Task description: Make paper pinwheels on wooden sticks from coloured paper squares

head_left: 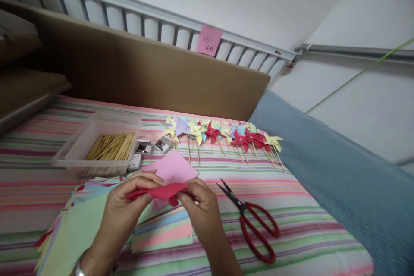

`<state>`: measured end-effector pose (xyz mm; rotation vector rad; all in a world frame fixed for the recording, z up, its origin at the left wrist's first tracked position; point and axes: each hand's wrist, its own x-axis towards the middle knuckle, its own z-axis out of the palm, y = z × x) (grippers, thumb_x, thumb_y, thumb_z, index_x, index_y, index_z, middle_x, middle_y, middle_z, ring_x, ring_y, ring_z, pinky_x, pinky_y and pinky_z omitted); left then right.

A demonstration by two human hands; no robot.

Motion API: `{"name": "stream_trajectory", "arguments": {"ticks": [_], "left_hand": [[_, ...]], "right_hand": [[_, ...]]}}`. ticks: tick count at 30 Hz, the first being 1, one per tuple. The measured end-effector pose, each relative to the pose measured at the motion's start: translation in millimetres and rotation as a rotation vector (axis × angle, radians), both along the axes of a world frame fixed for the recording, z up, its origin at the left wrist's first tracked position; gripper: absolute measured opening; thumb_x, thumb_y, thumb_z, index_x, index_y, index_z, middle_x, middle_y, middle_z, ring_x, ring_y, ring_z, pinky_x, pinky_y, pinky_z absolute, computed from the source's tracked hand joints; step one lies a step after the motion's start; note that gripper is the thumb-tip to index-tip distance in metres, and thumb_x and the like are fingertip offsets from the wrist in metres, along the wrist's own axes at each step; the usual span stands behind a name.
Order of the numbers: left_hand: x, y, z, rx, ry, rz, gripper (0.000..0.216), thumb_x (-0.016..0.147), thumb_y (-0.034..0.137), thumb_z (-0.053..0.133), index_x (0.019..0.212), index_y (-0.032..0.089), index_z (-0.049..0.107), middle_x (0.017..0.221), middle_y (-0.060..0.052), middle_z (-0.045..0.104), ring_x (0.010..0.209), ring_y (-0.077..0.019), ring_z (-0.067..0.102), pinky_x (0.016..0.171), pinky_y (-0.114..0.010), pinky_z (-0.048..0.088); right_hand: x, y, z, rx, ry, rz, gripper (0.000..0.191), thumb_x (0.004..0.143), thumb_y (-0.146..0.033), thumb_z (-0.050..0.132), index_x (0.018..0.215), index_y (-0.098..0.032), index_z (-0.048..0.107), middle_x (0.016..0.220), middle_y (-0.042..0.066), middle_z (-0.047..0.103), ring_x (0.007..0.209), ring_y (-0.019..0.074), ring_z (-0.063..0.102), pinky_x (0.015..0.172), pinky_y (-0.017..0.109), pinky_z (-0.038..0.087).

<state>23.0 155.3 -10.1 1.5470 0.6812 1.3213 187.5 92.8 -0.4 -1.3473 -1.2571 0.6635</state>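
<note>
My left hand (pixel 126 198) and my right hand (pixel 202 205) are both closed on a piece of red paper (pixel 166 190), one at each side. The paper is bent, and a curled flap hangs below it by my right fingers. What looks like the end of a wooden stick shows at my left fingertips. Behind the red paper a pink sheet (pixel 176 166) lies over a stack of coloured paper (pixel 87 211). To the right of my right hand, scissors (pixel 247 215) with red handles rest with their blades slightly apart.
A clear plastic box (pixel 64 155) holds many wooden sticks (pixel 111 146). Beside it sit small white boxes (pixel 162 144) of dark bits. Several finished pinwheels (pixel 211 133) lie along the back of the striped cloth (pixel 310 224). A cardboard panel (pixel 145 73) stands behind, against a radiator.
</note>
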Motion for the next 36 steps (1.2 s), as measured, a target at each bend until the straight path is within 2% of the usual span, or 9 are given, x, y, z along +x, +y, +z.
{"name": "stream_trajectory", "arguments": {"ticks": [8,16,22,28,36], "left_hand": [[0.9,-0.4,-0.9,-0.045,-0.065,-0.032,0.009,0.076,0.017,0.068,0.076,0.026,0.070,0.081,0.002,0.070,0.085,-0.0161,0.062,0.097,-0.034,0.041],[-0.3,1.1,-3.0,-0.048,-0.051,-0.026,0.010,0.077,0.017,0.067,0.076,0.027,0.069,0.083,0.004,0.070,0.088,-0.0146,0.062,0.097,-0.031,0.040],[-0.9,3.2,-3.1,-0.011,0.014,-0.066,0.008,0.075,0.017,0.068,0.074,0.025,0.069,0.083,0.001,0.069,0.085,-0.0165,0.063,0.087,-0.030,0.045],[3.3,0.0,1.5,0.014,0.038,-0.099,0.006,0.075,0.019,0.069,0.072,0.025,0.069,0.081,0.000,0.070,0.081,-0.0176,0.064,0.090,-0.035,0.044],[3.9,-1.6,2.1,0.000,0.026,-0.052,0.010,0.074,0.016,0.069,0.072,0.026,0.069,0.083,0.000,0.071,0.088,-0.0165,0.062,0.082,-0.027,0.046]], "right_hand": [[-1.2,0.5,2.6,0.035,0.026,-0.002,0.019,0.071,-0.006,0.062,0.073,-0.020,0.074,0.070,0.001,0.063,0.067,0.0136,0.058,0.060,0.022,0.041],[-2.2,-0.7,2.3,0.023,0.026,0.006,0.015,0.073,-0.008,0.062,0.074,-0.018,0.073,0.070,0.001,0.062,0.067,0.0138,0.057,0.059,0.023,0.040],[1.4,-0.5,5.8,-0.031,-0.006,-0.012,0.011,0.074,-0.013,0.062,0.072,-0.017,0.072,0.068,0.001,0.059,0.064,0.0138,0.054,0.056,0.024,0.038],[3.6,-0.8,2.4,-0.020,0.025,-0.012,0.009,0.075,-0.016,0.064,0.072,-0.019,0.071,0.066,-0.001,0.058,0.061,0.0129,0.054,0.054,0.023,0.038],[2.6,-2.3,4.2,-0.001,0.013,0.000,0.011,0.076,-0.016,0.062,0.074,-0.020,0.071,0.067,-0.001,0.059,0.063,0.0133,0.055,0.057,0.023,0.040]]}}
